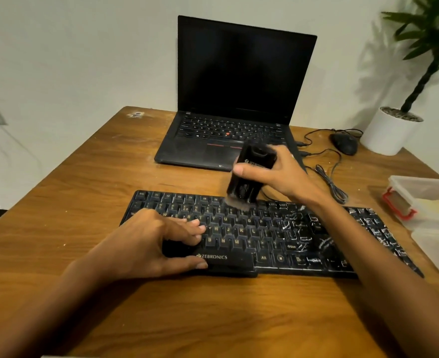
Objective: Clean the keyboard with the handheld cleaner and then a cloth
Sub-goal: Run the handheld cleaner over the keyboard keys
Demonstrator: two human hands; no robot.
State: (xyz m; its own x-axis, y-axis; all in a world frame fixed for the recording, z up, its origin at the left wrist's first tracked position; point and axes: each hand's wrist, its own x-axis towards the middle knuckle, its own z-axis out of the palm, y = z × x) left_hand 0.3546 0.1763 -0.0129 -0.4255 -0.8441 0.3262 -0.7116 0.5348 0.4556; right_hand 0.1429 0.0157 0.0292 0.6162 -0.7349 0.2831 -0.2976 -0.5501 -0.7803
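Observation:
A black keyboard (272, 236) lies across the wooden table (84, 197), its right half strewn with white crumbs and streaks. My left hand (151, 244) grips the keyboard's left front part, fingers on the keys and thumb against the front edge by the spacebar. My right hand (278, 174) grips a black handheld cleaner (249, 174) upright, its brush tip touching the top key rows near the keyboard's middle. No cloth is in view.
An open black laptop (239, 99) with a dark screen stands behind the keyboard. A wired mouse (343, 143) and coiled cable (329, 179) lie at the right back. A white plant pot (389, 133) and clear plastic containers (425, 202) occupy the right edge.

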